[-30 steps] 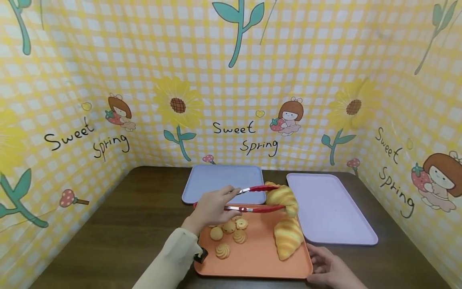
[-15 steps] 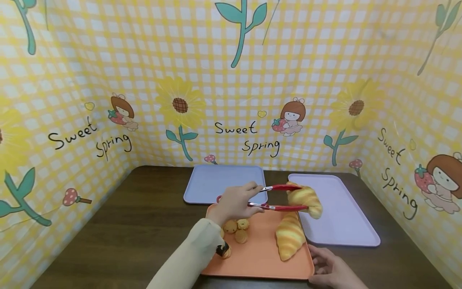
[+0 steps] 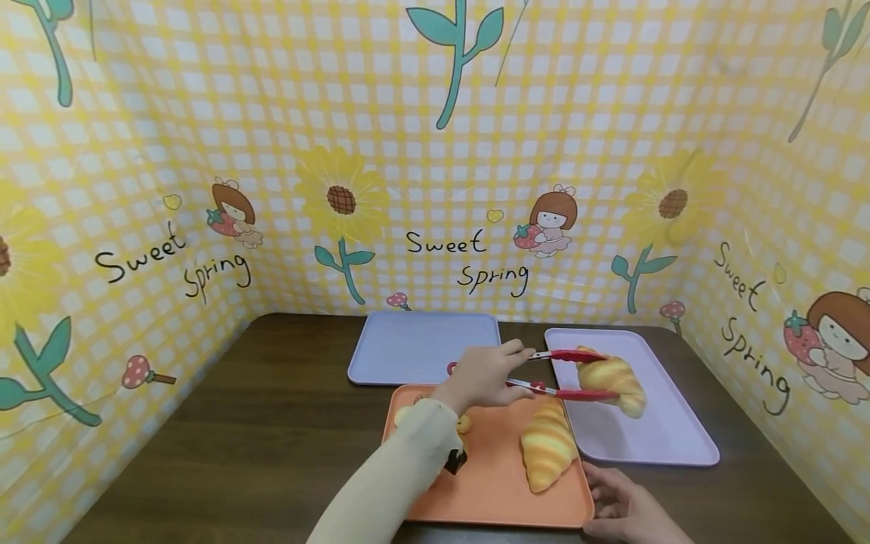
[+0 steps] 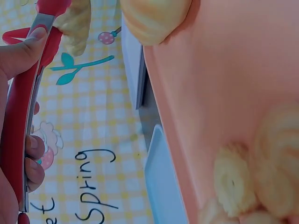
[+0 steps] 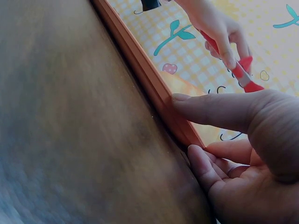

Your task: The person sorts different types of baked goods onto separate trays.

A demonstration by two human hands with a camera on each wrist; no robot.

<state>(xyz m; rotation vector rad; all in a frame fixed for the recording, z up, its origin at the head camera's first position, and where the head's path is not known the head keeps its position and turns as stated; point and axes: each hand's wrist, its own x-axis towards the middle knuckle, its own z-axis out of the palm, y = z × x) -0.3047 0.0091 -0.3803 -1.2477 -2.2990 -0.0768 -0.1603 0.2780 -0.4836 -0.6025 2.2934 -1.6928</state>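
My left hand (image 3: 485,374) grips red-and-metal tongs (image 3: 567,394), fingers and thumb wrapped round the arms in the left wrist view. Between the tongs' red tips a croissant (image 3: 612,381) is clamped over the lilac tray (image 3: 669,442); whether it touches the tray I cannot tell. My right hand (image 3: 628,506) pinches the near right corner of the orange tray (image 3: 503,514), thumb on the rim in the right wrist view. On that tray lies a second croissant (image 3: 547,449). Several cookies (image 4: 233,182) sit at its left part, mostly hidden by my left forearm in the head view.
A blue tray (image 3: 421,347) stands at the back of the dark wooden table (image 3: 258,423), behind the orange one. Yellow checked cloth (image 3: 435,174) with printed flowers walls in the back and both sides.
My left hand has carried the clamped croissant rightward, from the far right edge of the orange tray to over the lilac tray. The right hand stays at the orange tray's corner.
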